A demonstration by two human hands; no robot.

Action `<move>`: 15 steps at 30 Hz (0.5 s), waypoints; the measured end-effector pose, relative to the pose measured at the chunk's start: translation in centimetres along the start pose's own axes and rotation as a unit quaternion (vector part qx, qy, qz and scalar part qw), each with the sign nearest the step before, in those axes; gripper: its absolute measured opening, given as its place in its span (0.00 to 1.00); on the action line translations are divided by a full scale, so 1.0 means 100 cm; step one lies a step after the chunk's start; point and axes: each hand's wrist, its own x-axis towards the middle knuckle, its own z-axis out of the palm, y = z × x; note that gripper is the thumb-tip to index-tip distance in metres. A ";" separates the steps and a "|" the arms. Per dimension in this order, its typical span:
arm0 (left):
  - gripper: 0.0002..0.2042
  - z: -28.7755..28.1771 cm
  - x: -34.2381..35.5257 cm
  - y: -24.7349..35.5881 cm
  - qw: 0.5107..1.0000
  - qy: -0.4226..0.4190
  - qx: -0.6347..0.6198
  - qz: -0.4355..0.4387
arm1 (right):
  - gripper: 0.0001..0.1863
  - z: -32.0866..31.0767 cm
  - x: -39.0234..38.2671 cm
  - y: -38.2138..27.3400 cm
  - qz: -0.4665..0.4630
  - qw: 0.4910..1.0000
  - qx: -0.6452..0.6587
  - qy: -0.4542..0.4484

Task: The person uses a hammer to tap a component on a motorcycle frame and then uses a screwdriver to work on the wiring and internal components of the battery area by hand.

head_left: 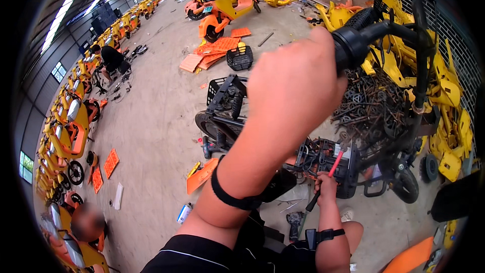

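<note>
My left hand (298, 73) reaches up across the view, closed round the black handlebar (353, 45) of a stripped scooter. Below it, my right hand (327, 187) is wrapped round a long tool with a red shaft (335, 164) and black grip. The tool's far end meets the bare scooter frame (310, 154), where wires and metal parts show; its exact kind I cannot make out. The scooter's front wheel (405, 184) is to the right. A grey cordless drill (294, 225) rests on the floor beside my right forearm.
A heap of dark metal parts (374, 103) and yellow body panels (447, 121) lies at right. Orange panels (217, 48) and a black basket (240, 58) sit ahead. Yellow scooters (70, 126) line the left, where another person (111, 59) crouches. A can (184, 213) stands nearby.
</note>
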 end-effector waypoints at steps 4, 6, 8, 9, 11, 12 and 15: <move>0.14 0.002 0.000 0.005 0.999 0.021 0.038 -0.011 | 0.09 -0.027 -0.004 -0.006 0.029 0.999 -0.021 -0.006; 0.14 0.002 0.000 0.009 0.998 0.023 0.053 -0.027 | 0.09 -0.043 -0.005 -0.009 0.051 0.999 -0.015 -0.006; 0.14 0.002 0.002 0.013 0.998 0.017 0.056 -0.039 | 0.08 -0.057 -0.008 -0.015 0.058 0.998 -0.023 0.004; 0.14 0.001 0.002 0.014 0.997 0.013 0.060 -0.047 | 0.08 -0.062 -0.009 -0.017 0.062 0.998 -0.027 0.007; 0.14 -0.004 0.001 0.018 0.996 0.013 0.069 -0.056 | 0.07 -0.074 -0.004 -0.017 0.082 0.996 -0.028 -0.002; 0.14 -0.003 0.001 0.019 0.996 0.012 0.070 -0.061 | 0.07 -0.077 -0.002 -0.019 0.091 0.995 -0.027 -0.004; 0.13 -0.001 0.002 0.019 0.996 0.009 0.072 -0.059 | 0.08 -0.072 0.001 -0.025 0.117 0.993 -0.022 -0.010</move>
